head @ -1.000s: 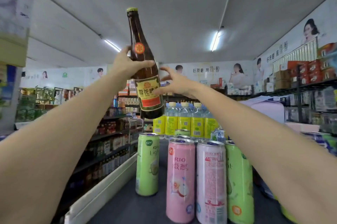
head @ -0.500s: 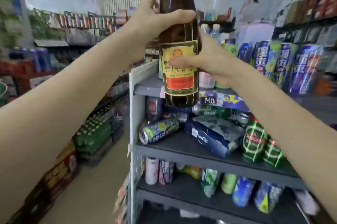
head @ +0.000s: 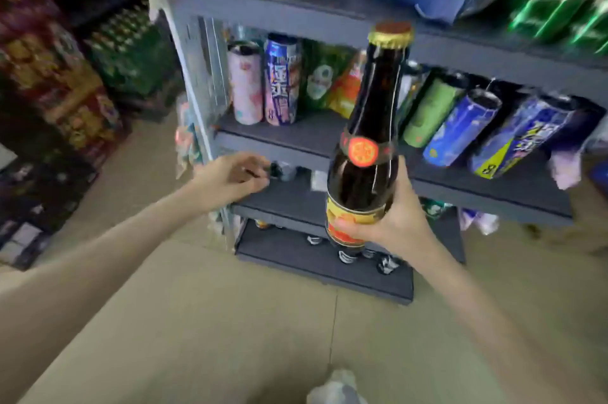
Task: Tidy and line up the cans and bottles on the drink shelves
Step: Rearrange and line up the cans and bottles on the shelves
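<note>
Bottle point(head: 368, 147) upright in right hand point(head: 391, 222); left hand point(head: 235, 178) loosely curled

Both forearms are bare from the frame's lower corners up to the wrists, with no sleeve, watch or bracelet showing on them. The left hand point(head: 235, 178) and the right hand point(head: 399, 222) wear no gloves. Rings are hard to rule out, since the fingers are blurred.

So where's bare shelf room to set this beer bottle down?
Bare patch on the middle shelf, between the purple can and the leaning green can. Its right side is crowded with tilted cans. The lower shelf by the left hand looks mostly bare.
</note>
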### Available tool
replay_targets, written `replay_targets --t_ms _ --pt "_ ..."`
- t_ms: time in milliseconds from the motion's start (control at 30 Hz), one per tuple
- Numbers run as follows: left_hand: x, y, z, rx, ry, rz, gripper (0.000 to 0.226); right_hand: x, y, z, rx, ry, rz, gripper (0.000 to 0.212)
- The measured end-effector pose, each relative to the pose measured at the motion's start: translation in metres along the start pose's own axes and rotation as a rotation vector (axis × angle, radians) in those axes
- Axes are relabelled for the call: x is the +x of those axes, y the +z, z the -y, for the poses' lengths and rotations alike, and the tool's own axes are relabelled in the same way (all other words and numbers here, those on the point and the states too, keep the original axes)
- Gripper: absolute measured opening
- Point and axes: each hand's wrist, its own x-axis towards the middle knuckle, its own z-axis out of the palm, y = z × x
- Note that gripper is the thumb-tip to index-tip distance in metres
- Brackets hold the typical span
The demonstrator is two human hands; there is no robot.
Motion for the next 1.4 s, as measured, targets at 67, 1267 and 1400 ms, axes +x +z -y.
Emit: replay_targets --t_ms 67,1267,1400 --pt "0.008 0.040 0.069 -0.007 -0.087 -0.031 0.025 -0.008 0.016 -0.066 -0.010 0.064 0.015 0.092" --pt "0.219 0.262 0.559 0.034 -0.245 -0.564 0.083 0.100 0.297 -0.603 -0.012 -0.016 -0.163 0.095" --pt "0.241 0.268 0.564 -0.078 -0.266 -0.620 0.088 0.102 0.301 -0.614 0.024 -0.021 -0.150 0.094"
